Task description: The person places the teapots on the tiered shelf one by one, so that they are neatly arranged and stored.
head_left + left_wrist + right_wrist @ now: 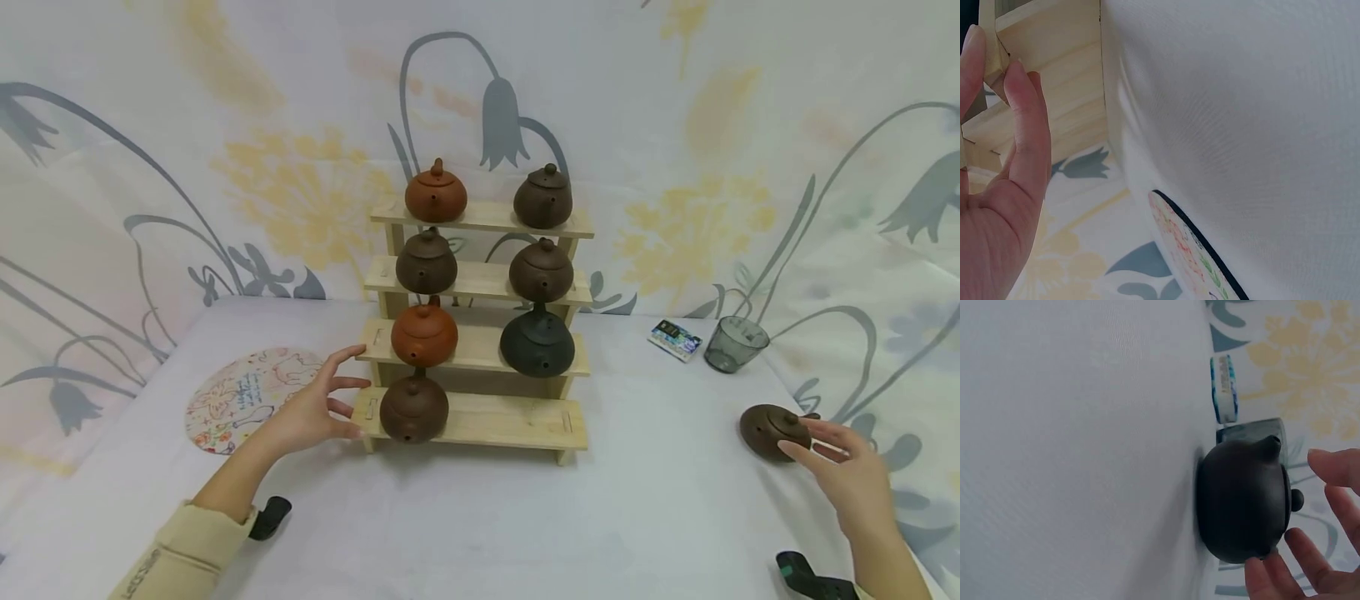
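A wooden tiered display stand (487, 421) carries several small clay teapots. My left hand (318, 408) holds the stand's left end, fingers and thumb spread along the lower boards. In the left wrist view, a board corner (996, 53) lies between the fingertips. Nearest to that hand is a dark brown teapot (414, 410) on the lowest step. Far right on the table sits another brown teapot (772, 432), upright. My right hand (855, 475) is at its handle side, fingertips right at the handle, partly hiding it. In the right wrist view, the thumb (1335, 469) stands apart from the lid.
A grey-tinted glass (735, 343) and a small printed box (675, 340) stand at the back right. A round printed mat (243, 400) lies left of the stand. Patterned cloth (300, 167) hangs behind the white table (480, 533).
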The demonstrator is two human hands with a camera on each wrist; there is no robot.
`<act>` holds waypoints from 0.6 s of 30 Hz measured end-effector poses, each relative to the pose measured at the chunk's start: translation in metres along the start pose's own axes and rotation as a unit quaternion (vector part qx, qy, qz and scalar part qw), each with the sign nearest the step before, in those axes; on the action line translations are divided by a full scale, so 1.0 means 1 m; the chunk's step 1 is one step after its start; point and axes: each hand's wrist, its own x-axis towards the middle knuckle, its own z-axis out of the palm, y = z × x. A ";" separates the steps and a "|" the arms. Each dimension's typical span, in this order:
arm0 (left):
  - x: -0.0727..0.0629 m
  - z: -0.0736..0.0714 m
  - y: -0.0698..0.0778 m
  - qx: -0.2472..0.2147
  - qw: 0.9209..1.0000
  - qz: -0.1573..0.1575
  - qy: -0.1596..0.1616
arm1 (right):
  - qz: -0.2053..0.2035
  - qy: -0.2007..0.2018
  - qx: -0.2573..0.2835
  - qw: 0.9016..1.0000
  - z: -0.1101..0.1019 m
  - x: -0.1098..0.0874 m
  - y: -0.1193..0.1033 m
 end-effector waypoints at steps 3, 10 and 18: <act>-0.001 0.000 0.000 -0.001 1.000 -0.002 0.001 | 0.028 -0.029 0.000 0.999 0.000 -0.004 -0.021; 0.001 0.001 -0.002 0.003 1.000 -0.006 0.001 | 0.064 -0.134 0.074 0.986 -0.007 0.000 -0.040; 0.001 0.000 -0.001 0.001 1.000 -0.009 0.003 | 0.037 -0.243 0.048 0.968 -0.010 0.017 -0.033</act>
